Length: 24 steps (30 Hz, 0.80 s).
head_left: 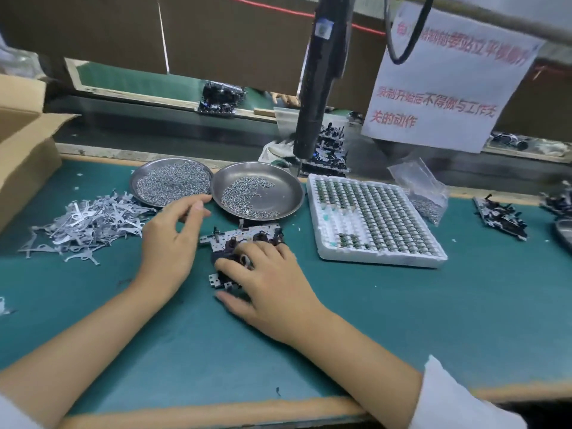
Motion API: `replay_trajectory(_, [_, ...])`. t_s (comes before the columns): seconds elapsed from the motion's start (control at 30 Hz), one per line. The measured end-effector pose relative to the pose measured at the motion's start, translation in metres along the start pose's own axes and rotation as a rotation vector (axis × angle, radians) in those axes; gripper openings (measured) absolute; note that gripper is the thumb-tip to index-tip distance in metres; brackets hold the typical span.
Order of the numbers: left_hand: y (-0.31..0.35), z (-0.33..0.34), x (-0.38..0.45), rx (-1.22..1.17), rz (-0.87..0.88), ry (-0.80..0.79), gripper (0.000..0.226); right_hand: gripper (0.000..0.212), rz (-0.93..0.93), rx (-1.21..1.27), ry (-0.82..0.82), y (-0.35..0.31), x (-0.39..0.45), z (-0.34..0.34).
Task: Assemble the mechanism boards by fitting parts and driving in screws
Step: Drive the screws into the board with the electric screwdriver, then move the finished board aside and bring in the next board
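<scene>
Lying flat on the green mat (402,320), the mechanism board (235,239) sits just in front of the right-hand steel dish (278,181), and everything else is easiest placed from that board. The right hand (269,283) rests on top of its near half, palm down, fingers spread and only slightly bent; the fingertips (223,264) press on the black parts at the board's middle, while the thumb lies on the mat beside its near edge, so the far metal strip and a small near-left corner stay uncovered. I cannot tell whether those fingers pinch any small part beneath them. The left hand (173,239) hovers just left of the board, not touching it, fingers loosely curled with thumb and forefinger tips drawn close together near the gap between the two dishes; whether a screw sits between them is too small to tell. Behind the board, both dishes hold loose screws (244,193), the left dish (139,178) more fully. Left of the board lies a heap of thin metal levers (89,221). Right of it stands a white foam tray (328,252) filled with rows of small round parts. Above and behind hangs a black electric screwdriver (318,88), its tip clear of the board.
</scene>
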<state>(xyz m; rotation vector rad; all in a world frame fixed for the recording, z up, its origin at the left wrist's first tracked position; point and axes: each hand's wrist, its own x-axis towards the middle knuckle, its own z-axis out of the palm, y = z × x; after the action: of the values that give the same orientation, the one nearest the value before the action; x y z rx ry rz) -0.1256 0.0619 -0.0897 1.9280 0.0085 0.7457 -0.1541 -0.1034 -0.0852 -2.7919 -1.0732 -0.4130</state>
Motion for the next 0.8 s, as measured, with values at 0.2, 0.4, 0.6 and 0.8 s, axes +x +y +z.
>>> replay_trajectory(0.2, [-0.005,-0.002,-0.003,-0.007,0.024,-0.037,0.02,0.037,0.012,-0.065,-0.012,-0.001,-0.055,-0.019])
replay_trajectory(0.4, [-0.013,0.0,-0.004,0.038,0.056,-0.067,0.019,0.032,0.15,-0.032,0.07,0.053,-0.148,-0.05])
replay_trajectory(0.6, [-0.016,0.001,-0.004,0.047,0.11,-0.063,0.02,0.032,0.827,-0.306,0.046,0.133,-0.195,-0.077])
replay_trajectory(0.8, [-0.012,0.0,-0.006,0.077,0.13,-0.068,0.016,0.035,0.513,-0.133,0.283,0.112,-0.147,-0.062])
